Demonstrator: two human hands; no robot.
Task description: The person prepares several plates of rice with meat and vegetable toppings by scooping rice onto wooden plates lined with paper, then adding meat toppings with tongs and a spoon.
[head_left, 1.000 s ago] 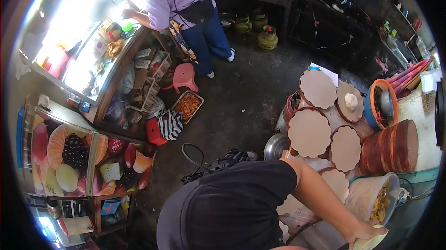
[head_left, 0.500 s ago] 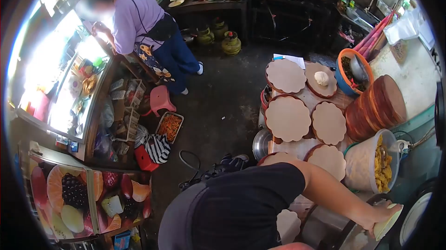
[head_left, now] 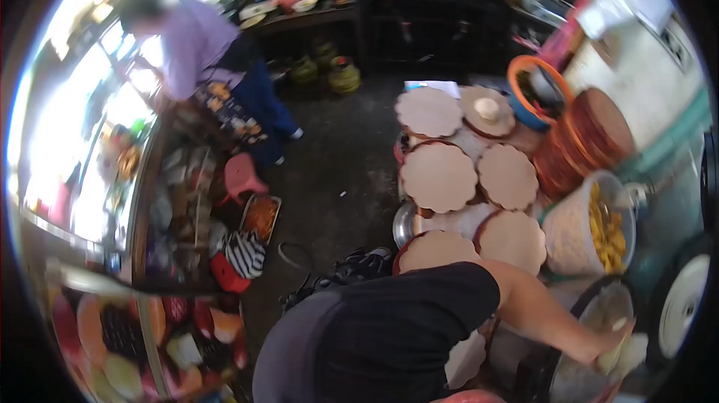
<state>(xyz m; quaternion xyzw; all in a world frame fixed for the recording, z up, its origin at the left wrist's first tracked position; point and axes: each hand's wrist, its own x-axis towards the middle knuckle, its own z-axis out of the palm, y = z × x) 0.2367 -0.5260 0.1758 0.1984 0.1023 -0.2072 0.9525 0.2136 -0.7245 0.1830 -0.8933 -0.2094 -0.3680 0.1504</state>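
At the lower right, my left hand (head_left: pixel 605 347) is closed on a small pale bowl (head_left: pixel 613 356), blurred by motion, over a large metal pot (head_left: pixel 573 328). Whitish contents, perhaps rice, show inside the pot. My right hand is out of view. Beyond my arm, several brown plates lined with scalloped paper (head_left: pixel 438 177) lie on a table. A white rounded mound (head_left: pixel 486 108) sits on the far right plate. Close by the pot stands a tall whitish bucket (head_left: pixel 573 231) with yellow food pieces (head_left: pixel 605 231) in it.
A stack of brown plates (head_left: pixel 584 144) leans beside an orange-and-blue basin (head_left: pixel 517 77). Across the floor, a person in a purple top (head_left: pixel 198 36) stands at a glass display case. A pink stool (head_left: pixel 242 176) and a tray of orange food (head_left: pixel 260 217) are left.
The whole view has shifted, with the tabletop things now further left and higher. My left hand and the bowl are over the pot's right side, the bowl tipped differently.
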